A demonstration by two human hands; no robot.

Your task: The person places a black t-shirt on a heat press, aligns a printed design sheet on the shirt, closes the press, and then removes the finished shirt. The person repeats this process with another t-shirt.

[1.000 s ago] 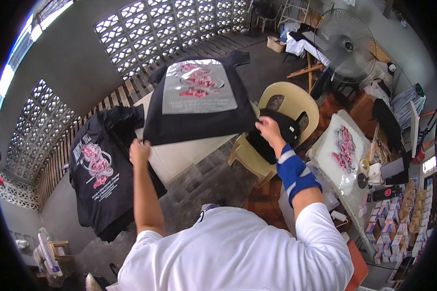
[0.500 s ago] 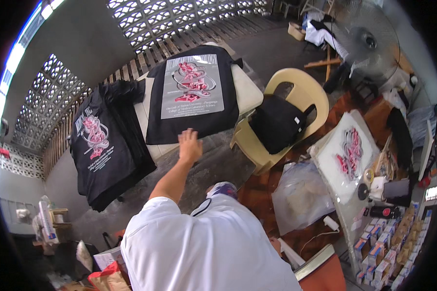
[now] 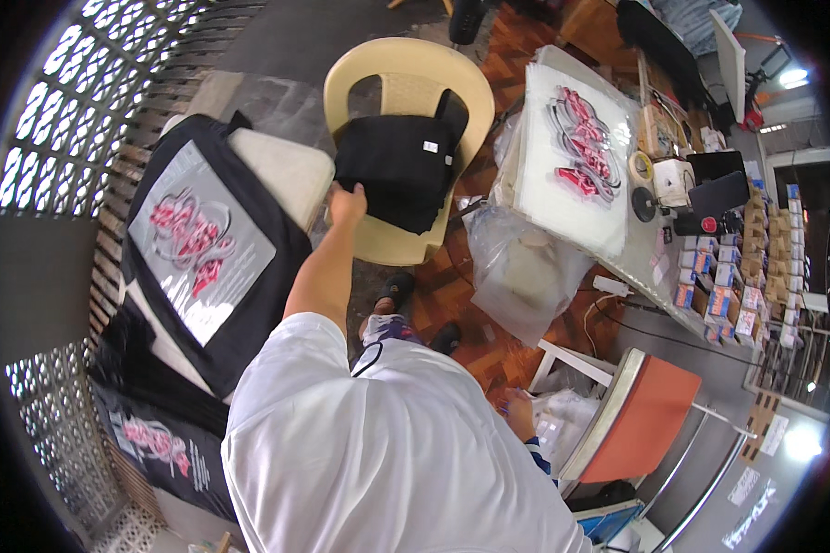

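My left hand is at the near left corner of a stack of folded black shirts on a cream plastic chair. Its thumb and fingers are apart at the cloth's edge, and I see no cloth gripped in them. Low beside my body hangs my right hand, its fingers partly hidden and small in view. On the left, a black shirt with a grey and pink print lies spread over a pale board. Beyond it, more printed black shirts hang in a pile.
A pale sheet with a pink print lies on a table at the right, near a tape roll and several small boxes. Clear plastic hangs below it. An orange-topped seat stands by my right side.
My view has turned to the right. My left hand has moved from the near edge of the spread shirt to the folded shirts on the chair. My right hand now shows more plainly.
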